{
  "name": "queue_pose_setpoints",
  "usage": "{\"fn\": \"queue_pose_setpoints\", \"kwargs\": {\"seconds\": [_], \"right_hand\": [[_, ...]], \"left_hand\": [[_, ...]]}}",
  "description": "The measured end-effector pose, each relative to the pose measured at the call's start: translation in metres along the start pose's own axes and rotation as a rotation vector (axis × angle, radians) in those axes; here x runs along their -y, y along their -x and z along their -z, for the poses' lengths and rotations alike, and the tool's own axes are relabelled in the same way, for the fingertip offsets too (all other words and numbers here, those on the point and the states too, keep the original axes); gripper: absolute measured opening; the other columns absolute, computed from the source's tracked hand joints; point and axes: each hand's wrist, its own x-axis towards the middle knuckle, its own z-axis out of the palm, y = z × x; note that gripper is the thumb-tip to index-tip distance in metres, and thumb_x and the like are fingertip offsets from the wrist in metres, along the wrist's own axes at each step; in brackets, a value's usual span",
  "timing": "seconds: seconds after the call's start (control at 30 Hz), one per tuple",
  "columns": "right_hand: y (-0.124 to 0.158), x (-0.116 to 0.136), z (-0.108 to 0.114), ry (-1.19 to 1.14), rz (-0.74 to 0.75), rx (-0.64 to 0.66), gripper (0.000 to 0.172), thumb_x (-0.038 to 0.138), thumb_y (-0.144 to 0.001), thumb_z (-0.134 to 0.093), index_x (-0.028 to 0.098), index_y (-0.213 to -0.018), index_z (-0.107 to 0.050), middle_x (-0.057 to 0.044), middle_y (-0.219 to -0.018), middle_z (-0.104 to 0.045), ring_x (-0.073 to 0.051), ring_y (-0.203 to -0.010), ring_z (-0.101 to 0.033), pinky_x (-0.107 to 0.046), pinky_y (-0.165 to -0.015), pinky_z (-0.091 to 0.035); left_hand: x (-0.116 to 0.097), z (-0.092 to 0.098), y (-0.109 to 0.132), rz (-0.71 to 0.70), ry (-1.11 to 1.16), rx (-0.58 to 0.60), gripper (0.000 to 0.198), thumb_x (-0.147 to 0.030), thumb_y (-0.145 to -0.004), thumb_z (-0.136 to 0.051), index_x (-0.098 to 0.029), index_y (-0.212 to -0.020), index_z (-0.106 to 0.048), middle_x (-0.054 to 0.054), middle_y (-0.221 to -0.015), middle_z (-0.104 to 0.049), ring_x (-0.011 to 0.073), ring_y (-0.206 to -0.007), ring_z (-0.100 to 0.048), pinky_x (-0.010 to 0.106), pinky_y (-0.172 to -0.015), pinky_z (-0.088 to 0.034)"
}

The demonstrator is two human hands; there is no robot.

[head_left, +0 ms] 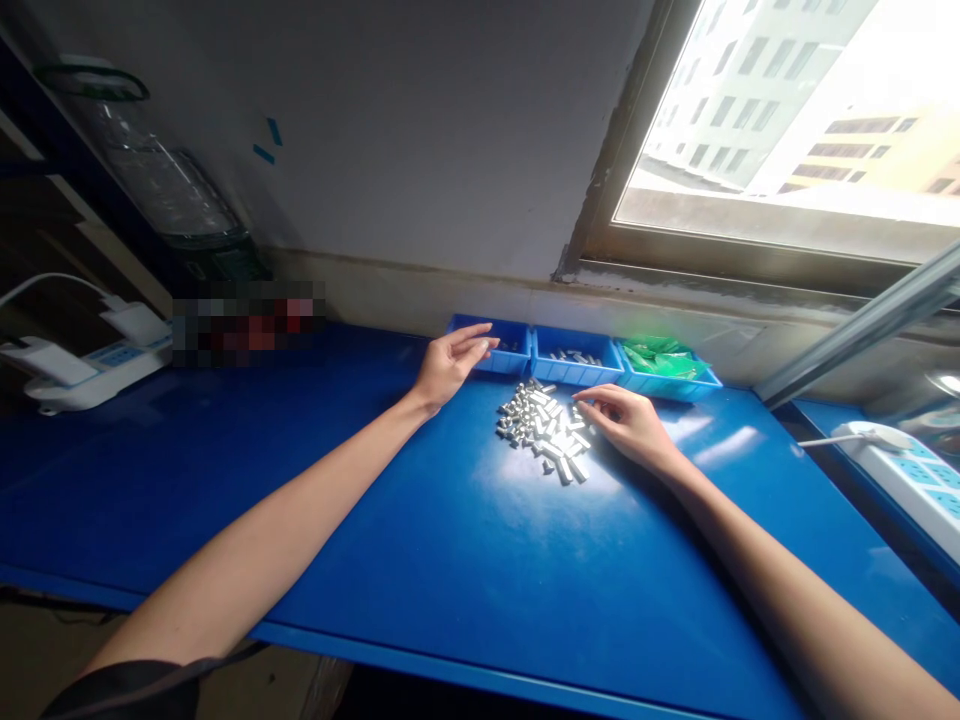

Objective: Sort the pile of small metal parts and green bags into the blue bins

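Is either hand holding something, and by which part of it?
Cannot be told: nothing shows clearly in the left hand, or the right hand beside the pile of small silvery metal pieces.

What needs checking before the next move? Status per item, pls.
1. Metal parts gathered on the table: ok, one loose pile in front of the bins.
2. Short and long parts apart: not ok, they adjoin within the pile.
3. Left hand empty: cannot tell; it overlaps the left bin in this view, fingertips too small to judge.
4. Right hand gripping a part: cannot tell; its fingertips are at the pile's right edge.
5. Three bins in a row: ok, along the wall.
6. Right bin interior visible: not ok, a green bag covers most of it.
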Motion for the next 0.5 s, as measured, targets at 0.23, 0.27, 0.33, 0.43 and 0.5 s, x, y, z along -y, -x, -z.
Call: {"fn": "queue_pose_setpoints", "kwargs": {"seconds": [0.23, 0.27, 0.33, 0.43, 0.5], "right_hand": [[-0.002, -0.008, -0.003, -0.042, -0.096, -0.088, 0.032, 0.044, -0.091, -0.069, 0.018, -0.103, -0.084, -0.008, -0.085, -0.079, -0.02, -0.067, -0.063, -0.034, -0.065, -0.05], [-0.002, -0.009, -0.003, -0.05, -0.121, -0.097, 0.033, 0.045, -0.09, -0.069, 0.018, -0.103, -0.083, -0.008, -0.084, -0.079, -0.02, -0.067, -0.064, -0.033, -0.064, -0.051], [-0.002, -0.009, -0.003, -0.059, -0.147, -0.105, 0.034, 0.047, -0.09, -0.07, 0.018, -0.103, -0.083, -0.008, -0.084, -0.079, -0.021, -0.067, -0.065, -0.033, -0.063, -0.051], [-0.001, -0.006, -0.002, -0.048, -0.106, -0.075, 0.032, 0.046, -0.091, -0.07, 0.019, -0.102, -0.084, -0.008, -0.086, -0.08, -0.021, -0.069, -0.066, -0.034, -0.065, -0.052], [-0.001, -0.004, -0.002, -0.036, -0.051, -0.049, 0.029, 0.043, -0.092, -0.07, 0.02, -0.102, -0.084, -0.008, -0.09, -0.08, -0.021, -0.071, -0.066, -0.034, -0.067, -0.053]], "left_hand": [[0.008, -0.007, 0.011, -0.22, -0.588, 0.363, 0.037, -0.018, -0.099, -0.052, -0.016, -0.125, -0.078, 0.01, -0.129, -0.078, 0.0268, -0.124, -0.073, 0.043, -0.114, -0.055], [0.011, -0.008, 0.011, -0.254, -0.651, 0.426, 0.042, -0.014, -0.099, -0.049, -0.017, -0.13, -0.077, 0.009, -0.136, -0.075, 0.0265, -0.13, -0.069, 0.043, -0.118, -0.052], [0.015, -0.008, 0.009, -0.312, -0.742, 0.551, 0.052, -0.009, -0.097, -0.046, -0.019, -0.142, -0.07, 0.009, -0.149, -0.067, 0.0268, -0.14, -0.061, 0.045, -0.122, -0.047], [0.021, -0.007, 0.007, -0.356, -0.822, 0.672, 0.061, -0.008, -0.096, -0.05, -0.024, -0.153, -0.06, 0.008, -0.157, -0.06, 0.0293, -0.145, -0.056, 0.05, -0.123, -0.045], [0.023, -0.007, 0.006, -0.37, -0.856, 0.691, 0.063, -0.005, -0.094, -0.05, -0.025, -0.153, -0.06, 0.008, -0.157, -0.059, 0.0301, -0.144, -0.056, 0.053, -0.122, -0.045]]}}
